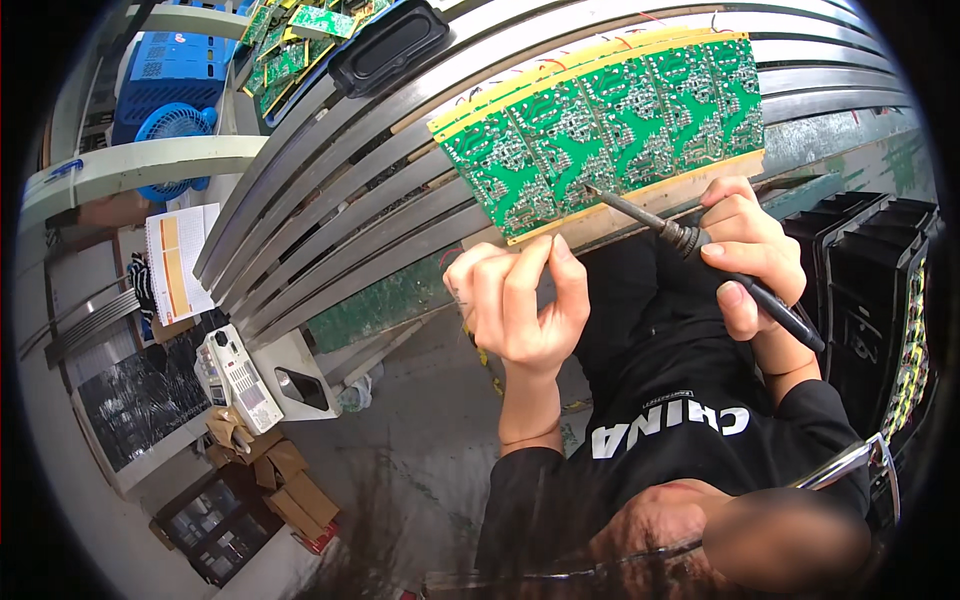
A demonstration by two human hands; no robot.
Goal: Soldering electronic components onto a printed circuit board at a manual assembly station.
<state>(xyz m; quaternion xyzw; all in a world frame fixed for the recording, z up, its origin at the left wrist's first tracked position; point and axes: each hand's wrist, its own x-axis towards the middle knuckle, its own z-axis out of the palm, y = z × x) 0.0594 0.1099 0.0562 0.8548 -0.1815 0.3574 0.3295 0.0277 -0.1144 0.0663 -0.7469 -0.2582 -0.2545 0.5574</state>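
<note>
My right hand [752, 248] grips a soldering iron [682, 237] by its dark handle. The iron's tip points left and rests at or just above the lower edge of a green circuit board panel [640, 140]. This panel has several repeated sections, dense solder joints and yellow edge strips, with thin red wires along its far edge. Just below its near left corner is my left hand [522, 300], thumb and forefinger pinched together and the other fingers curled. Whatever is between those fingertips is too small to make out.
Long metal rails [370, 200] run under the panel. A black tray [390, 48] and a stack of circuit boards [280, 60] lie at the far left, near a blue fan [175, 125]. At left are a spiral calendar [183, 262] and a white bench instrument [240, 380]. Black crates [865, 280] stand right.
</note>
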